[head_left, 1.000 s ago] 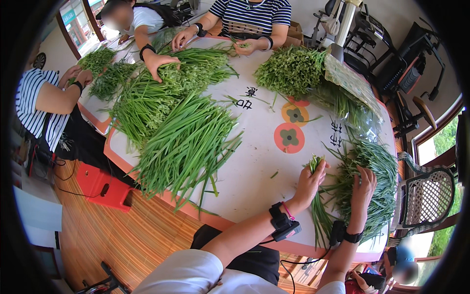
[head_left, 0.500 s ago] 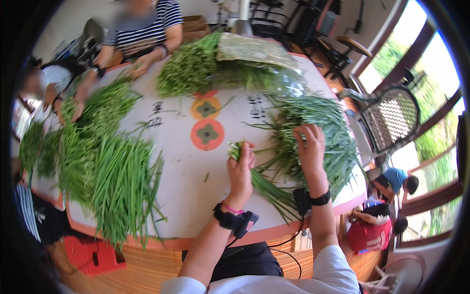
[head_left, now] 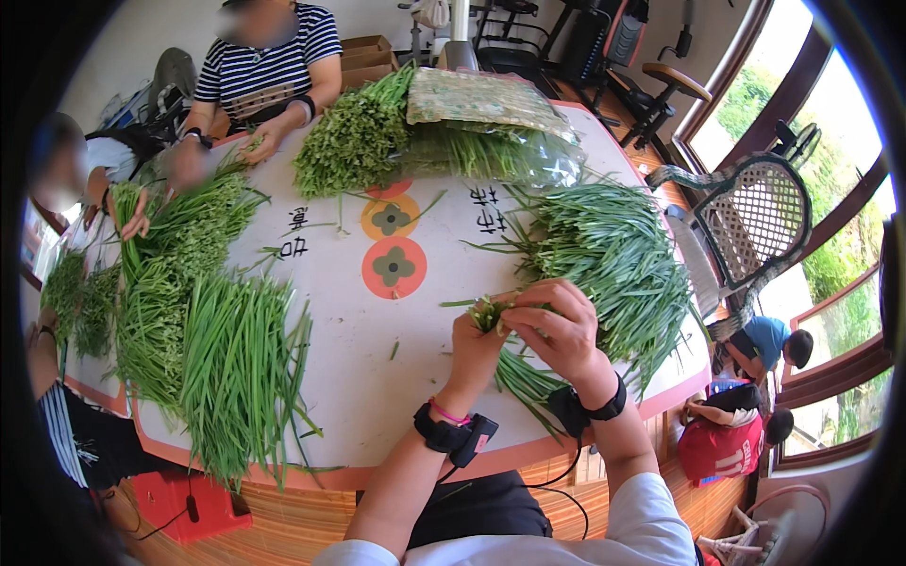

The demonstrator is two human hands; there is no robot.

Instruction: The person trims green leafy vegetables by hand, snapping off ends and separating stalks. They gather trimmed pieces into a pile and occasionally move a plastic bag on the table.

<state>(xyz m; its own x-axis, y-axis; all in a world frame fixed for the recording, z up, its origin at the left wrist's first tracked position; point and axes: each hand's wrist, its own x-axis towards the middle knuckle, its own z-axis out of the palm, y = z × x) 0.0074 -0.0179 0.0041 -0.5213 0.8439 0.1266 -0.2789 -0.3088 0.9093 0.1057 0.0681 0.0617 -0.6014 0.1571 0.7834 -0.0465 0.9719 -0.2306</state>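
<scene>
My left hand (head_left: 475, 357) is closed around a bunch of chive stalks (head_left: 524, 379). Pale bud ends (head_left: 488, 313) poke out above the fist, while the long green part trails below it toward the table's front edge. My right hand (head_left: 563, 332) meets the left one at the bud ends, thumb and fingers pinched together there. Exactly how many stalks it grips is hidden by the fingers. Just beyond the right hand lies a big loose heap of chive stalks (head_left: 613, 269), a few strands reaching left over the tabletop.
Longer green chives (head_left: 236, 368) and leafy flowering stalks (head_left: 156, 321) cover the table's left side. More greens (head_left: 354, 137) and a clear plastic bag (head_left: 500, 141) lie at the back. A person in stripes (head_left: 269, 66) and another at far left handle stalks. A chair (head_left: 760, 222) stands right.
My right hand has left the heap and come down and left to the bunch in my left hand. The left hand has shifted slightly nearer and to the right, still holding its bunch.
</scene>
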